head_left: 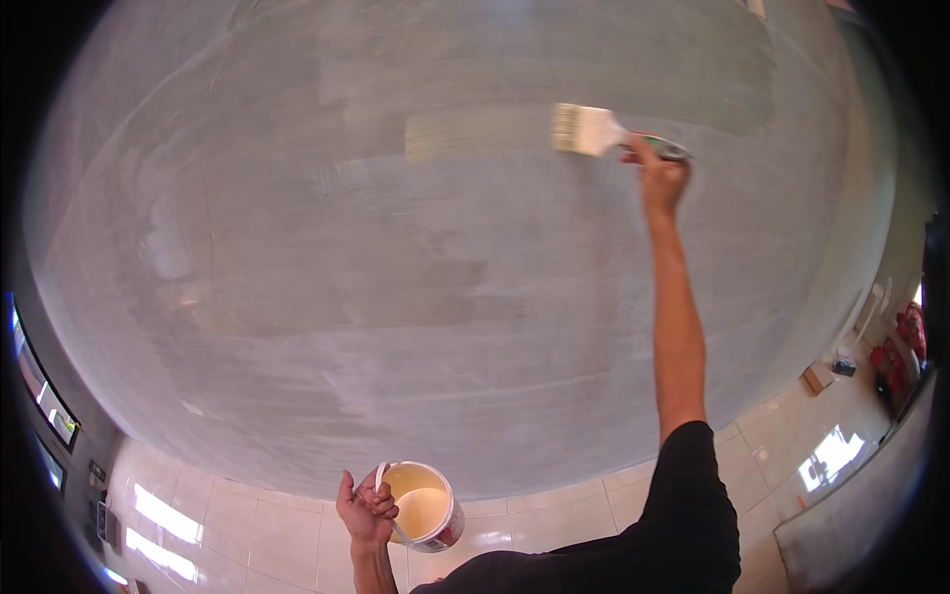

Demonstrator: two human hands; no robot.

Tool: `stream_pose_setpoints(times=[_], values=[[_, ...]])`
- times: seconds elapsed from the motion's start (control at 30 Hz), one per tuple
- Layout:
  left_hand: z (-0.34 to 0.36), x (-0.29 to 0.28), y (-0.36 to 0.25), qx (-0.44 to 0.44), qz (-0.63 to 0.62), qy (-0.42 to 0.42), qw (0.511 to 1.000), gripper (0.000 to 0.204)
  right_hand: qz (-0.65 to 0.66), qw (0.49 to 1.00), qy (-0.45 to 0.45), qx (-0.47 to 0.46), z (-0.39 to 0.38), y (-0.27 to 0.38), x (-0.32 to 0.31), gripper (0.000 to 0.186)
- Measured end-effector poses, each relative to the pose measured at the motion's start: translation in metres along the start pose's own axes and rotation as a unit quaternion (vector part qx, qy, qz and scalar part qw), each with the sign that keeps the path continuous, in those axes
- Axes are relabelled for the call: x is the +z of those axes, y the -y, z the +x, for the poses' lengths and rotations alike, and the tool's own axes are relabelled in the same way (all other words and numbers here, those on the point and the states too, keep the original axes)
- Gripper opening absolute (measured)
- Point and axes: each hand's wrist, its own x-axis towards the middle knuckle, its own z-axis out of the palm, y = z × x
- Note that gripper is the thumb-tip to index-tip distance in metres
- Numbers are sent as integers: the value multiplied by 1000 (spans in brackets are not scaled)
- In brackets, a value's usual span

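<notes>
My right hand (661, 176) is closed round the handle of a wide paintbrush (592, 130), its arm stretched up and forward. The pale bristles point left and lie at the grey wall (396, 376), at the right end of a wet-looking, slightly yellowish stroke (470, 134). Low in the view, my left hand (366, 507) grips the white handle of a small bucket (453, 525). Inside the bucket is a pale yellow liquid (421, 505). Darker damp-looking patches show elsewhere on the wall.
Glossy light floor tiles (277, 540) run along the foot of the wall. At the right, a small brown box (817, 378) stands on the floor near red items (910, 332). A window (45, 386) is at the far left.
</notes>
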Motion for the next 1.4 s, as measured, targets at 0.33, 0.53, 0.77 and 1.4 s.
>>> stream_pose_setpoints(times=[0.33, 0.53, 0.77, 1.4], values=[[5, -7, -3, -49, 5, 34, 998, 78, -375, 874, -170, -260, -3, 16, 4, 24], [3, 2, -9, -63, 17, 39, 997, 78, -216, 921, -31, -323, -140, 75, 227, 9], [-1, 10, -7, -41, 16, 19, 999, 78, 49, 983, 115, -133, -148, 112, 259, 9], [-14, 45, -3, -11, 11, 11, 1000, 75, -500, 826, -223, -132, 121, 3, -132, 27]])
